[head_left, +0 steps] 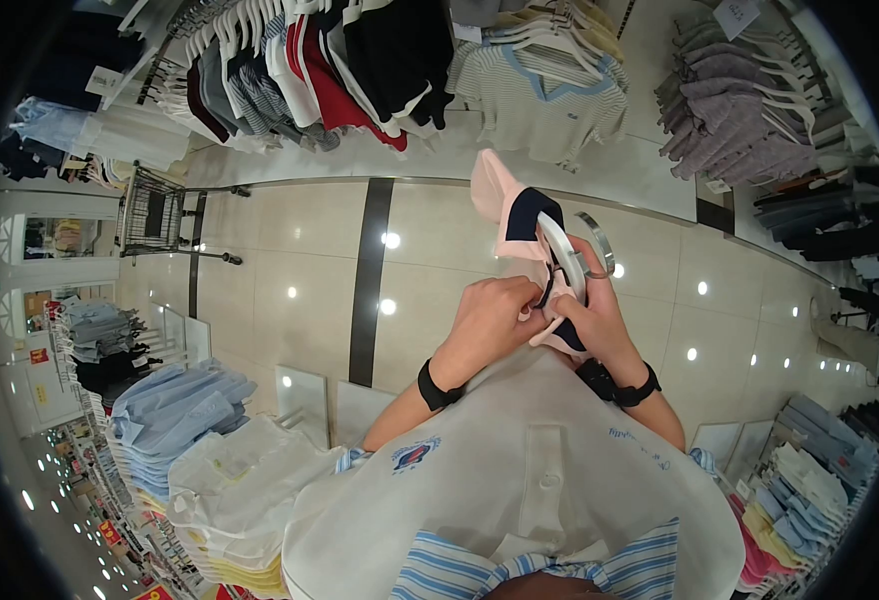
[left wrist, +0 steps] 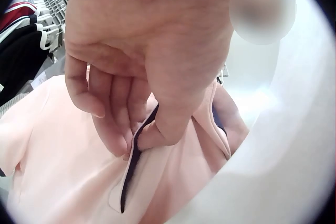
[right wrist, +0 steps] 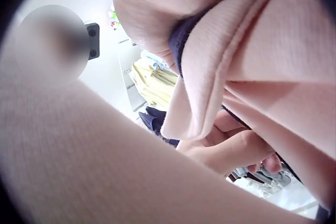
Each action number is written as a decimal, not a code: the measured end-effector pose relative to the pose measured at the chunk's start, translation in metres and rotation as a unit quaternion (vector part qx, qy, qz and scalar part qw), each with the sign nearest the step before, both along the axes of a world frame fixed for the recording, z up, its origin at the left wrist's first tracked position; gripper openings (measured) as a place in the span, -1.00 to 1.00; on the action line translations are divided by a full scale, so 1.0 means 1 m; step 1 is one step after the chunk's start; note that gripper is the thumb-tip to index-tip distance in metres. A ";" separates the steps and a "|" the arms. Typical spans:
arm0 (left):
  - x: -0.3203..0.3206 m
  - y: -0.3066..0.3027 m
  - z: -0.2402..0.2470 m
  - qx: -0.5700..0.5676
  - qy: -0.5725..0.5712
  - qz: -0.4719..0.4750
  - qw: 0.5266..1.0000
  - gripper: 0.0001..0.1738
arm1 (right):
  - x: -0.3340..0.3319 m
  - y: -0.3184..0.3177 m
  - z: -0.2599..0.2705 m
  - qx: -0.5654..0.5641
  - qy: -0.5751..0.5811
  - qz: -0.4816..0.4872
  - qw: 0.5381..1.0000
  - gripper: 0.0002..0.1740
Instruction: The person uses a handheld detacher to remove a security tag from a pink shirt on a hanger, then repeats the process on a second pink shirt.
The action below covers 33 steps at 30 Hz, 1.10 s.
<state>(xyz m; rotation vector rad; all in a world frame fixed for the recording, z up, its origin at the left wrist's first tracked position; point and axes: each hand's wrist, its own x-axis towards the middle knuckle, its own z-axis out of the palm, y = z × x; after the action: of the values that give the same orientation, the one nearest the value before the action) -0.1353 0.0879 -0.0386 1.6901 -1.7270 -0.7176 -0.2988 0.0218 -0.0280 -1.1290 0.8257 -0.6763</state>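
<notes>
A pale pink shirt (head_left: 493, 190) with navy trim hangs on a white hanger (head_left: 563, 250) in front of the person's chest. The hanger's metal hook (head_left: 603, 248) sticks out to the right. The left hand (head_left: 495, 318) pinches the shirt's navy-lined front opening edge (left wrist: 131, 169) between thumb and fingertips, as the left wrist view shows. At the collar area, the right hand (head_left: 608, 318) grips the fabric and hanger, its thumb over the cloth. In the right wrist view, a pink fold (right wrist: 202, 87) covers part of that hand; the left fingers (right wrist: 247, 148) appear below it.
Clothes racks (head_left: 330, 70) line the far side, with striped shirts (head_left: 540, 95) and grey-mauve garments (head_left: 730, 110). A shopping cart (head_left: 155, 215) stands at left on the tiled floor (head_left: 440, 240). Blue shirts (head_left: 175, 410) hang near left, more folded-looking garments (head_left: 800, 500) near right.
</notes>
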 end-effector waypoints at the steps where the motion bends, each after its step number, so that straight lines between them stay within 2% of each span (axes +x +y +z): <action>1: 0.000 0.000 0.001 0.000 0.000 0.000 1.000 -0.77 | 0.000 0.000 0.000 0.000 0.000 0.000 1.000 -0.20; 25: 0.000 0.003 0.001 -0.004 0.001 -0.006 1.000 -0.80 | -0.002 0.002 0.000 0.011 -0.003 0.011 1.000 -0.19; 33: 0.002 0.005 -0.004 -0.001 -0.007 -0.005 1.000 -0.78 | 0.001 0.002 -0.001 -0.019 -0.005 0.012 1.000 -0.20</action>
<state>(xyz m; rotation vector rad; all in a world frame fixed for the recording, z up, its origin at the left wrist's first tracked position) -0.1330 0.0925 -0.0422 1.6898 -1.7466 -0.7087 -0.2983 0.0238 -0.0293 -1.1673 0.7919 -0.6805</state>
